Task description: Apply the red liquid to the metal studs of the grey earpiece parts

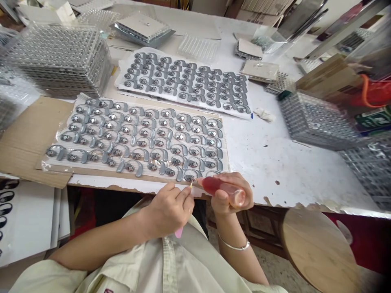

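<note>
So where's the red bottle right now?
In the head view, right of centre: the red bottle is in the right hand, its tip close to a grey hooked piece.

Bright light, soft shadows, blurred and stretched edges

Shirt [210, 264]: pale yellow-green
Placket [169, 260]: light, buttoned
Left sleeve [45, 274]: short
Mark [108, 290]: dark red, left of placket
Bangle [233, 247]: thin, silvery, right of placket
</note>
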